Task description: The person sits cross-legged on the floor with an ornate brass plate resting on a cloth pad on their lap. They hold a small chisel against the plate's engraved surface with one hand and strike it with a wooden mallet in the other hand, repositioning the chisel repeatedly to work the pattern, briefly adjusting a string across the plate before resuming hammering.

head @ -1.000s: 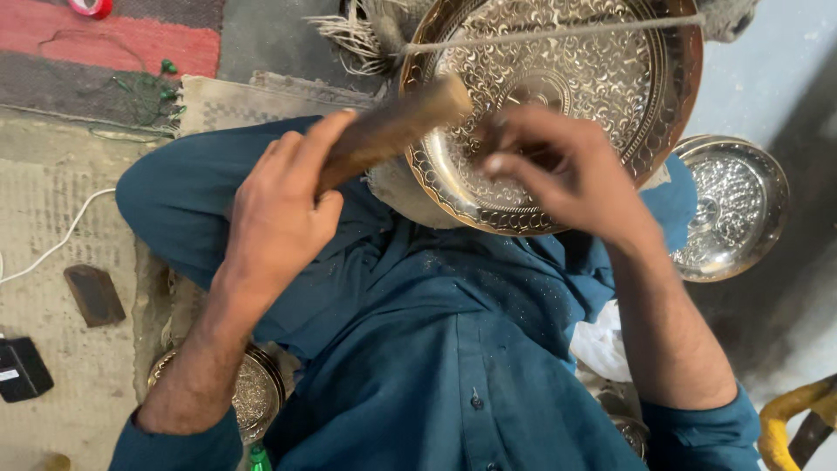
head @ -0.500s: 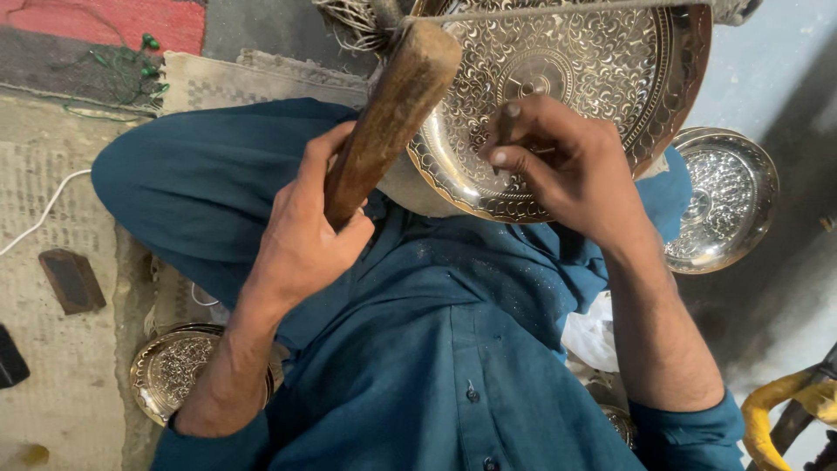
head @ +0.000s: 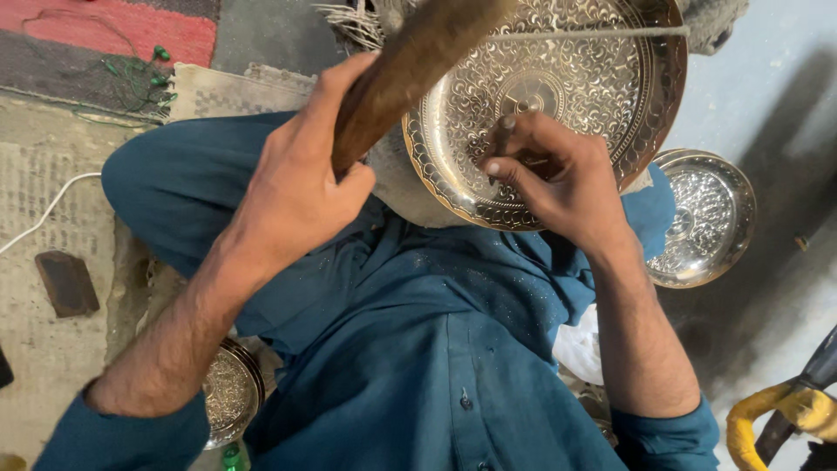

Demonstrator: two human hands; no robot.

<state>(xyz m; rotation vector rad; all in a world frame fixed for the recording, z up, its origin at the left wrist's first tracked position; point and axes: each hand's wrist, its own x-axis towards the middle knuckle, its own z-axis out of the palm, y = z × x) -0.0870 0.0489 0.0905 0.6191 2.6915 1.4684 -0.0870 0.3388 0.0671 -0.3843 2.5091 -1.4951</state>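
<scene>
Two hands work: left hand (head: 292,187) clenches a wooden mallet (head: 405,74), right hand (head: 558,179) pinches a punch (head: 501,144) inside the engraved tray (head: 610,78) rim.

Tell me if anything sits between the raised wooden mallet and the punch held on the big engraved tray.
Nothing visible does. The left hand holds the wooden mallet above the engraved tray; the right hand holds the thin punch there, with only open air between.

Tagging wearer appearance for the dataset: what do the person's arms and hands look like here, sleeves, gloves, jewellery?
Both hands are bare: no gloves, rings or watch show on the left hand or the right hand. The forearms are bare and hairy. Dark teal sleeves, matching the buttoned shirt, are pushed up: the left sleeve and the right sleeve bunch near the elbows.
</scene>
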